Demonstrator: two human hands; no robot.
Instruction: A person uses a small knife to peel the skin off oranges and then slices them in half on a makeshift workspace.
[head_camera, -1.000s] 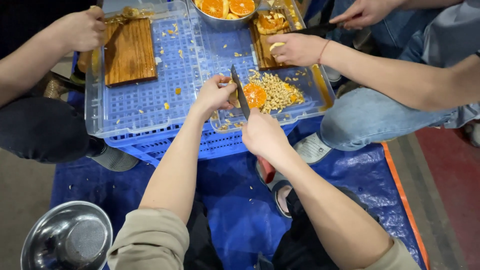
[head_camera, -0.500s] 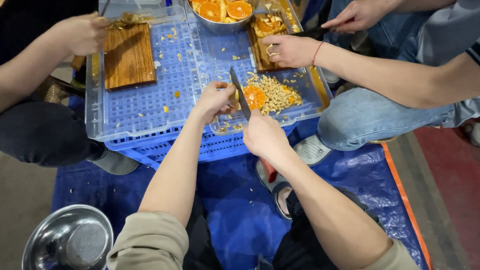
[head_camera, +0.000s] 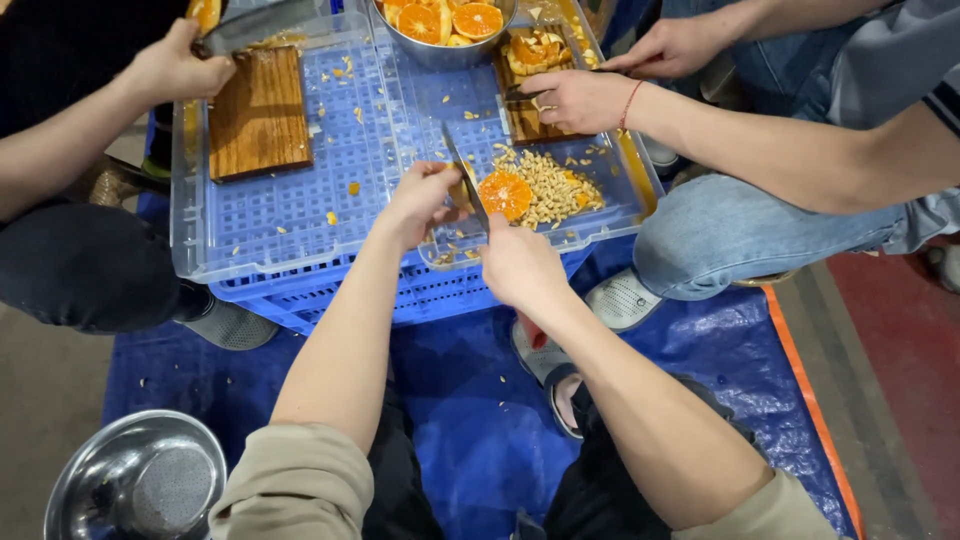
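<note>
Head view, left hand: my left hand (head_camera: 418, 203) was curled, fingers pinched on a small fruit piece just left of the knife blade; the piece itself was mostly hidden.
Head view, right hand: my right hand (head_camera: 520, 268) was closed around the handle of the knife (head_camera: 464, 178), blade angled up and away from me.
Fruit: the orange half (head_camera: 505, 194) lay cut face up, just right of the blade, touching a pile of pale peel bits (head_camera: 552, 187).
Support: the clear tray (head_camera: 300, 215) rested on a blue crate (head_camera: 440, 292).
Surroundings: a wooden board (head_camera: 259, 112) lay at far left; a steel bowl (head_camera: 136, 481) stood on the floor.
Others: a co-worker's hand (head_camera: 580, 98) rested beyond the pile.
</note>
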